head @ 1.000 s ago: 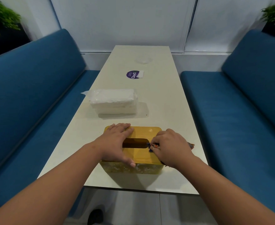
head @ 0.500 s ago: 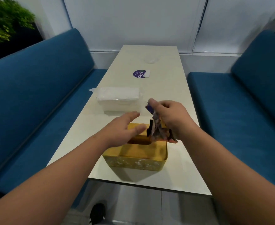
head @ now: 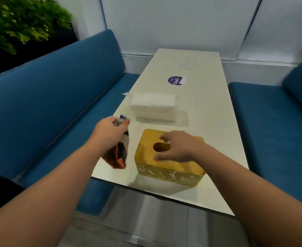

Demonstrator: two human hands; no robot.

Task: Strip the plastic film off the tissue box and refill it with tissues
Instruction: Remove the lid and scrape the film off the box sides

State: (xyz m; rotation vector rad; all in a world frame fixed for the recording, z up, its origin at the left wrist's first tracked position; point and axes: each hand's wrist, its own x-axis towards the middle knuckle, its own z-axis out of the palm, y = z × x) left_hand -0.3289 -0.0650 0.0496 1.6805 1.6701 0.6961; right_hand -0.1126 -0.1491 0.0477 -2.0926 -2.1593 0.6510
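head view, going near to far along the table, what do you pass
yellow box → tissue stack → purple sticker → clear film scrap near the far end

White table [head: 209, 111], blue benches [head: 57, 104] (both sides), pale wall panels [head: 178, 22], plant [head: 18, 20]

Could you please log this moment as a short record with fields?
left hand: grips the crumpled film, held left of the box
right hand: open, over the box top beside the slot
tissue box: yellow, on the table near its front edge
tissues: white stack behind the box
sticker: purple, farther back
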